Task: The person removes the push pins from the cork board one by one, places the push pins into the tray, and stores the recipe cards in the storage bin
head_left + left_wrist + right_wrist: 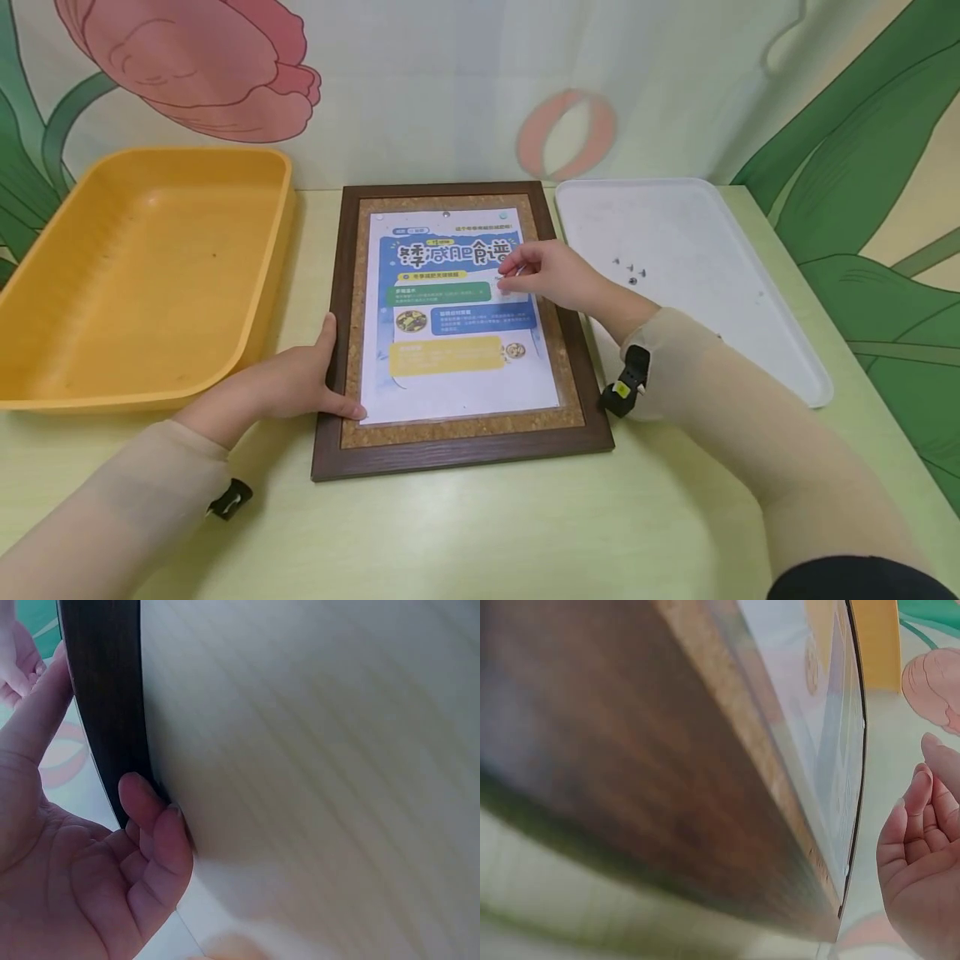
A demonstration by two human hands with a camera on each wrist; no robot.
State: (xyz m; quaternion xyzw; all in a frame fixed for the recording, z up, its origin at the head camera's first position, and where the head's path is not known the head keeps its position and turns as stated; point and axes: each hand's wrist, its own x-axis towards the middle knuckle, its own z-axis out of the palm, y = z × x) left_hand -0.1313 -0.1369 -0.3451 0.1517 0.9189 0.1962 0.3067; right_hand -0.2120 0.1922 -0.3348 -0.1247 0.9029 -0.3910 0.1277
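Observation:
A cork board (457,432) in a dark brown wooden frame (465,457) lies on the table. On the cork is a printed poster (450,396) with a tack (446,214) at its top middle. My left hand (296,379) grips the frame's left side, its thumb reaching onto the poster's lower left corner. Curled fingers (161,832) press the frame's outer edge in the left wrist view. Over the poster's right half, my right hand (551,271) pinches a small shiny thing like a thumbtack, mostly hidden by the fingertips; the hand also shows in the right wrist view.
To the left stands a deep yellow tub (135,333), close to my left forearm. A white tray (675,217) lies on the right, partly under my right forearm, with several loose thumbtacks (632,269) on it. A pale curtain (435,100) with painted flowers rises behind the table.

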